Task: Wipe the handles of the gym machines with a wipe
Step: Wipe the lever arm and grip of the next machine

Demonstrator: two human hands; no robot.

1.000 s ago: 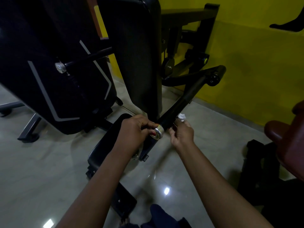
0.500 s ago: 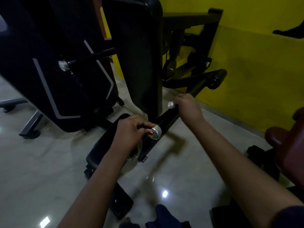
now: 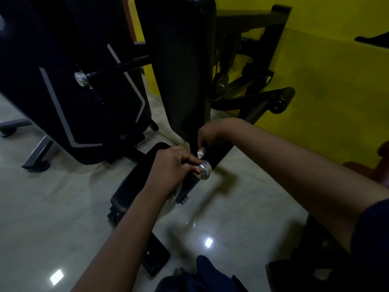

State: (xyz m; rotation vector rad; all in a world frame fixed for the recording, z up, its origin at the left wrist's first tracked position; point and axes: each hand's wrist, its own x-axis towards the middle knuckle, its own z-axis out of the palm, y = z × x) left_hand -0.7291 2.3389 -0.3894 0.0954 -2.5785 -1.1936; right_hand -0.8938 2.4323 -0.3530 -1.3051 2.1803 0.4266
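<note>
Handle wipe-down at the near end of a gym machine bar, both hands engaged.

The left hand (image 3: pixel 170 165) grips the black handle (image 3: pixel 221 153) just behind its silver end cap (image 3: pixel 203 170), with the fingers curled round the bar. The right hand (image 3: pixel 212 133) pinches a small white wipe (image 3: pixel 200 153) in curled fingers and holds it against the handle just beyond the cap, close to the left-hand fingers. From the cap, the handle runs up and to the right toward the yellow wall (image 3: pixel 326 91). An upright black back pad (image 3: pixel 185 70) stands directly behind the hands, and a black seat pad (image 3: pixel 134 182) lies under the left wrist. To the left is a dark shroud (image 3: pixel 63 91) with grey stripes, crossed by a second bar (image 3: pixel 117 67) with a silver cap. The floor (image 3: pixel 231 218) is glossy.
</note>
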